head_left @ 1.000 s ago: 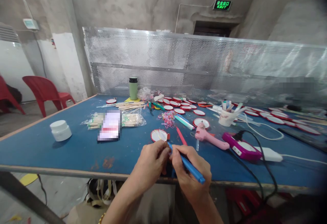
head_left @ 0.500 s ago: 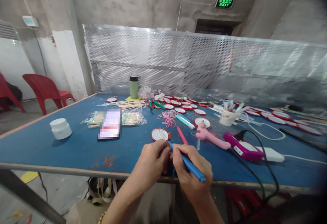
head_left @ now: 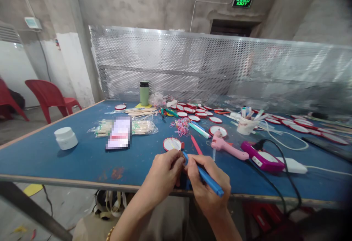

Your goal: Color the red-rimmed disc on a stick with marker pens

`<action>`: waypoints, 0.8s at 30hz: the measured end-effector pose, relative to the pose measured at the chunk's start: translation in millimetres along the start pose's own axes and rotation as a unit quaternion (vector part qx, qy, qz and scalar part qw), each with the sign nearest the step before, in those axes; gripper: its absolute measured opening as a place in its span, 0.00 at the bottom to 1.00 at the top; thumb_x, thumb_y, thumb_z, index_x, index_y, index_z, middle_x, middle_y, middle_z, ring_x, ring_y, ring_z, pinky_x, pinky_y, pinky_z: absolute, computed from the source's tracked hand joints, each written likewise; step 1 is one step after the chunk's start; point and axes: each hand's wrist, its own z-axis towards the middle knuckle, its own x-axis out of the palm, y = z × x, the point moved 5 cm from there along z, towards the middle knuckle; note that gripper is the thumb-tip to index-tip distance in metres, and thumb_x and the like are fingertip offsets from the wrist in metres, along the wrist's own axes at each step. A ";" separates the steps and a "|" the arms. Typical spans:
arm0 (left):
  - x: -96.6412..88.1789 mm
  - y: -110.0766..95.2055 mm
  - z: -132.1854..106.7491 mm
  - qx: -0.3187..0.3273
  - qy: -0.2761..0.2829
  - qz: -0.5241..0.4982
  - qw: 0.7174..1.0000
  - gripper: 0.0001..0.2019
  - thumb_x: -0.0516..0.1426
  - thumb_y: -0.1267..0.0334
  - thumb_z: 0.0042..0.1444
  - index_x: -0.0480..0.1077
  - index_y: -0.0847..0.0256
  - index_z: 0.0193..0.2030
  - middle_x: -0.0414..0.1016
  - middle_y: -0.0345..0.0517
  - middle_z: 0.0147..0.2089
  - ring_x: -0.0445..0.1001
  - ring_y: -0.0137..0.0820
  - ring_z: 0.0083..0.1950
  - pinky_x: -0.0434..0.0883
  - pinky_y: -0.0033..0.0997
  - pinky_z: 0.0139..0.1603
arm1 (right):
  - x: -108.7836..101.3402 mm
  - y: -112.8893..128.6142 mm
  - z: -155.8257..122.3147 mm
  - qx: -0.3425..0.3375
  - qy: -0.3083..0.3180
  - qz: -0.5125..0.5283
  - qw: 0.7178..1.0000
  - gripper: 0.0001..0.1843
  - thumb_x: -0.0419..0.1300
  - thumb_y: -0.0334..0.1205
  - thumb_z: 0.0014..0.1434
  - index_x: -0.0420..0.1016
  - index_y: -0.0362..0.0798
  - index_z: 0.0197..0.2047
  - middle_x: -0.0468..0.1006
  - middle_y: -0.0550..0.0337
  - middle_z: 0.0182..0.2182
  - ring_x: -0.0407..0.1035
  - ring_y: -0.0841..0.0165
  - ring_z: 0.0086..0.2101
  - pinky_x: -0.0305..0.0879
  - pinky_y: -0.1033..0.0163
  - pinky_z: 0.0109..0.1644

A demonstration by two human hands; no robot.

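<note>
My right hand is closed around a blue marker pen, its tip pointing up-left toward my left hand. My left hand is closed in a pinch on a small object that its fingers mostly hide. Both hands meet over the near edge of the blue table. Just beyond them lies a round white disc with a red rim, and a red pen lies beside it.
A pink glue gun, a purple device with a black cable, a white jar, a bag of wooden sticks, coloured rubber bands, several red-rimmed discs, a green flask and a cup of pens lie on the table. Red chairs stand left.
The hands stay together in nearly the same spot; the view has shifted slightly and the right hand with the pen sits a little lower and to the right.
</note>
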 end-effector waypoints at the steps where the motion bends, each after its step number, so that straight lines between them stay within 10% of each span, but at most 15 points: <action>1: 0.2 0.5 0.0 -0.001 0.000 0.000 1.000 0.16 0.48 0.58 0.64 0.61 0.59 0.26 0.65 0.36 0.18 0.65 0.25 0.21 0.58 0.24 0.26 | 0.0 0.1 0.0 -0.001 0.000 0.001 1.000 0.06 0.58 0.34 0.64 0.75 0.48 0.37 0.81 0.62 0.25 0.76 0.71 0.24 0.71 0.68 0.32; 24: -0.4 -1.1 0.3 0.005 -0.001 0.009 1.000 0.15 0.48 0.59 0.64 0.62 0.59 0.26 0.66 0.36 0.18 0.65 0.25 0.21 0.59 0.23 0.26 | -0.3 -2.3 -2.8 0.009 -0.005 0.011 1.000 0.05 0.58 0.33 0.64 0.75 0.48 0.37 0.80 0.63 0.25 0.75 0.72 0.24 0.70 0.68 0.32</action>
